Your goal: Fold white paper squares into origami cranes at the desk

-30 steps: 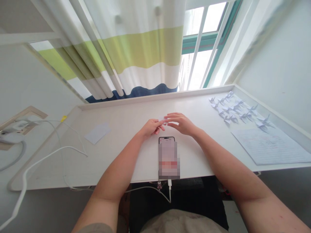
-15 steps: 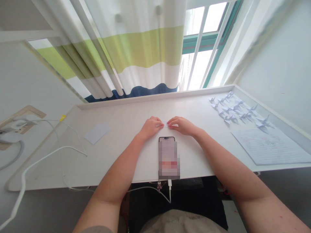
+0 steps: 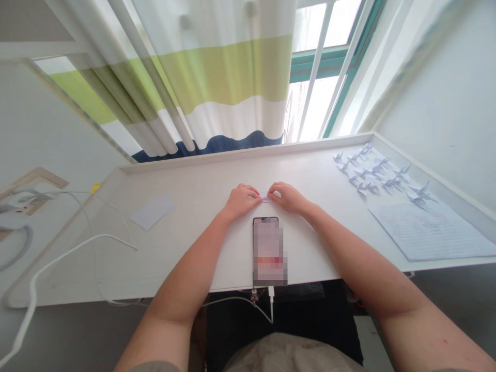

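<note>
My left hand (image 3: 241, 200) and my right hand (image 3: 289, 198) rest side by side on the white desk (image 3: 194, 243), just beyond a phone (image 3: 268, 250) that lies face up. Between their fingertips lies a small piece of white paper (image 3: 265, 195). Both hands have their fingers curled and pressed down on it, one at each end. Most of the paper is hidden under the fingers.
A group of several small folded paper cranes (image 3: 372, 173) sits at the far right of the desk, with a lined sheet (image 3: 430, 230) in front of them. A white paper slip (image 3: 152, 211) lies at the left. White cables (image 3: 70, 248) trail off the desk's left side.
A second ago my right hand's fingers were spread above the paper. Both hands have since come down onto the desk and closed their fingertips on the paper.
</note>
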{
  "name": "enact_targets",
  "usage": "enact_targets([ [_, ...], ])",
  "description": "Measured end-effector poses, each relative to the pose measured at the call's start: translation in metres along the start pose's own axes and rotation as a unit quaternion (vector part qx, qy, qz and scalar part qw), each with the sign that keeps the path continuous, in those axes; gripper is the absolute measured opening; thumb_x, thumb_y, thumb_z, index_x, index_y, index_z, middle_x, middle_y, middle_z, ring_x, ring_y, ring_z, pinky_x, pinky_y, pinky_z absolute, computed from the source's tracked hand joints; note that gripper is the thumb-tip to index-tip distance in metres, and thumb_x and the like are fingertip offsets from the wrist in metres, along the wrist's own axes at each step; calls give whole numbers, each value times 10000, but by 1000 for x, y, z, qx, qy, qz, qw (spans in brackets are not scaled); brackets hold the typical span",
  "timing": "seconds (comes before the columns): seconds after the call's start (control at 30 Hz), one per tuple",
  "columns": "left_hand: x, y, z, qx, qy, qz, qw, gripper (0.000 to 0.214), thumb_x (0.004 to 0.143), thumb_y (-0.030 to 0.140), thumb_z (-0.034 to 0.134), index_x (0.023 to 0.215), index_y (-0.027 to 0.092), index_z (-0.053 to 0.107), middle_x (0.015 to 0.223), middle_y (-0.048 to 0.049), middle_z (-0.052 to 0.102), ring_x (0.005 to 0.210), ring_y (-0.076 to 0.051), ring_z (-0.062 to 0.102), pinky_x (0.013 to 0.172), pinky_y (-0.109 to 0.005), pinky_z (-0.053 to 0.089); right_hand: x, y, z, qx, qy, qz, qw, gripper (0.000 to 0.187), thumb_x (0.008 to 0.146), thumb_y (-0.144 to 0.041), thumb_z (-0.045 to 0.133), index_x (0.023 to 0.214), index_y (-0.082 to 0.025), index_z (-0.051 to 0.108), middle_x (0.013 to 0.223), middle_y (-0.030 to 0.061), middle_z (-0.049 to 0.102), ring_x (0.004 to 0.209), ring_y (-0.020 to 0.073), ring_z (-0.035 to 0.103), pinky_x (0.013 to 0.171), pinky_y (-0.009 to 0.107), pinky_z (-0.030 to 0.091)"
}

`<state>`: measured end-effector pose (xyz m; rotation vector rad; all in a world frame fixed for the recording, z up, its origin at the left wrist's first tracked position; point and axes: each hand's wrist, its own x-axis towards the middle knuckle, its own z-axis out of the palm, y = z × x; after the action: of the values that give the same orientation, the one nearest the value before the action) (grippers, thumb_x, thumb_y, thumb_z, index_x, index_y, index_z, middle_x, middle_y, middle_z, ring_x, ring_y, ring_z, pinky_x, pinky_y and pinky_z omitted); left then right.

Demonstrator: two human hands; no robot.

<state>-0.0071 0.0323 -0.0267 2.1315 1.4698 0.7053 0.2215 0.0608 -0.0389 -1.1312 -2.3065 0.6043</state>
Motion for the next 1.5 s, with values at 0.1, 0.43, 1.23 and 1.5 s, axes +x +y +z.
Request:
enact_targets([
  [0.1,-1,1,1,-47,7,-34,998,100,857,307,772,776,289,828,1123,-21,836,1249,-292,668,1166,-451,482,1,2,3,15,6,8,1000,141,972,-181,634,891,-212,746,1019,85,773,1003,249,687,970,407,519],
  [0.43,4,5,6,-33,23,-70,997,158,798,207,724,653,265,744,1102,-24,837,1230,-328,668,1191,-549,452,4,2,8,47,39,28,998,131,932,-171,660,854,-215,755,973,69,766,931,233,675,911,386,531],
  [1.23,4,7,13,15,27,-72,997,168,870,244,697,704,238,669,1273,-67,769,1291,-355,565,1179,-576,439,-3,4,-1,80,63,37,994,182,943,-285,722,1093,-258,822,1050,59,832,1006,261,736,975,440,560],
  [1.5,4,8,14,3,30,-90,995,196,860,235,713,678,236,638,1272,-66,763,1286,-356,577,1171,-579,441,4,-2,10,66,60,73,993,170,922,-225,737,1070,-240,820,952,51,800,934,239,689,916,396,538],
])
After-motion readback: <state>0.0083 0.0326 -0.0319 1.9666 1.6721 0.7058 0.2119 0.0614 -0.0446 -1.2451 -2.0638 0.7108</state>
